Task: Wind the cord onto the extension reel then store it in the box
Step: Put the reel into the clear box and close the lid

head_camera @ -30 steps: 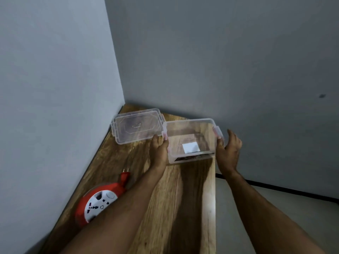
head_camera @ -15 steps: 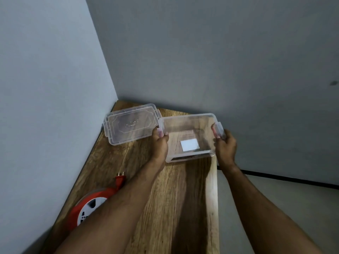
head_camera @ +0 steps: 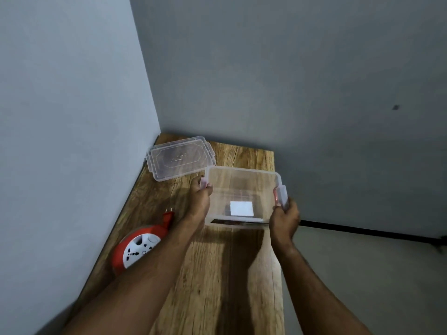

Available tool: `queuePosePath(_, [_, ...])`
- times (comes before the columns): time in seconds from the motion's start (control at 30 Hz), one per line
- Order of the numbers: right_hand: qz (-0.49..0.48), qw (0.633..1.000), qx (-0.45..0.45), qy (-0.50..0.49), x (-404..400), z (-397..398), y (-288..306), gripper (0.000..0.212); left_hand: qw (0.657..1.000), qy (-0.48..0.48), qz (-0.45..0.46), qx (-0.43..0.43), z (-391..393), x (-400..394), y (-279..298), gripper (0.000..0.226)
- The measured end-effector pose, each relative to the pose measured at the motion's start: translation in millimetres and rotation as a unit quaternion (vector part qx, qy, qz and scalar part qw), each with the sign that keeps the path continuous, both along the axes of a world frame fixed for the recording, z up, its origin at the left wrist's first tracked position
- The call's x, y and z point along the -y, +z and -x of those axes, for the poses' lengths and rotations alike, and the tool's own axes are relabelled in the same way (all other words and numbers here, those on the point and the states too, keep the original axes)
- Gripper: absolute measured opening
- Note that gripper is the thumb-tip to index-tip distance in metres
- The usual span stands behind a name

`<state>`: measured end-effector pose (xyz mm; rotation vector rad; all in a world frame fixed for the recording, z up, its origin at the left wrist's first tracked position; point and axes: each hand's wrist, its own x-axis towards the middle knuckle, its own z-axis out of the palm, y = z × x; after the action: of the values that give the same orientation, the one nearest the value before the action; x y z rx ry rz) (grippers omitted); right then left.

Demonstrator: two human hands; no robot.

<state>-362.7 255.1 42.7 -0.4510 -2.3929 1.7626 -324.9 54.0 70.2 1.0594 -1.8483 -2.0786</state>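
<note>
Your left hand (head_camera: 200,200) and right hand (head_camera: 284,217) clamp the open box (head_camera: 242,189) by its end latches. Nearer you on the tabletop (head_camera: 217,274), the reel (head_camera: 135,250) looks wound; storing it remains, lid (head_camera: 180,158) set aside.

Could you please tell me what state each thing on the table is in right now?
Box: open, empty, held at both ends.
Lid: off, lying flat beside the box.
Reel: cord wound, plug free.
Left hand: gripping the box.
Right hand: gripping the box.
</note>
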Motion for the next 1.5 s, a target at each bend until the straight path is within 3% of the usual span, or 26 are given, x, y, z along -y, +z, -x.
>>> queuePosePath(0.37, [-0.037,0.999,-0.009,-0.013,-22.3,-107.8,-8.3,0.030,0.998,-0.013,0.053,0.034,-93.0,-8.4,-15.3,0.020])
queuePosePath(0.6, [-0.041,0.999,0.000,-0.017,-26.4,-142.2,-9.8,0.028,0.998,-0.012,0.065,0.006,-121.1,-16.6,-21.8,0.022])
queuePosePath(0.77, [-0.049,0.999,0.007,0.007,-30.9,-148.3,-13.0,0.029,0.994,-0.043,0.100,0.009,-127.4,-15.0,-24.1,0.037])
queuePosePath(0.87, [-0.071,0.997,0.015,-0.019,-30.9,-148.8,-6.1,0.043,0.996,-0.025,0.085,-0.009,-131.7,-11.0,-22.6,0.042])
queuePosePath(0.93, [-0.119,0.991,-0.009,-0.060,-29.9,-146.1,6.2,0.055,0.998,0.007,0.056,-0.022,-137.3,-3.9,-19.6,0.043])
queuePosePath(1.0, [-0.137,0.986,-0.069,-0.070,-25.2,-140.9,22.7,0.052,0.997,0.040,0.054,-0.038,-145.2,6.1,-14.1,0.040])
queuePosePath(1.23, [-0.047,0.984,-0.140,0.098,54.6,-147.5,55.0,0.041,0.978,0.158,0.117,-0.068,-167.5,54.2,0.9,0.029])
queuePosePath(1.5, [-0.030,0.955,-0.118,0.269,150.6,-181.6,40.1,0.044,0.959,0.253,0.129,0.010,-217.6,104.3,-0.9,0.033])
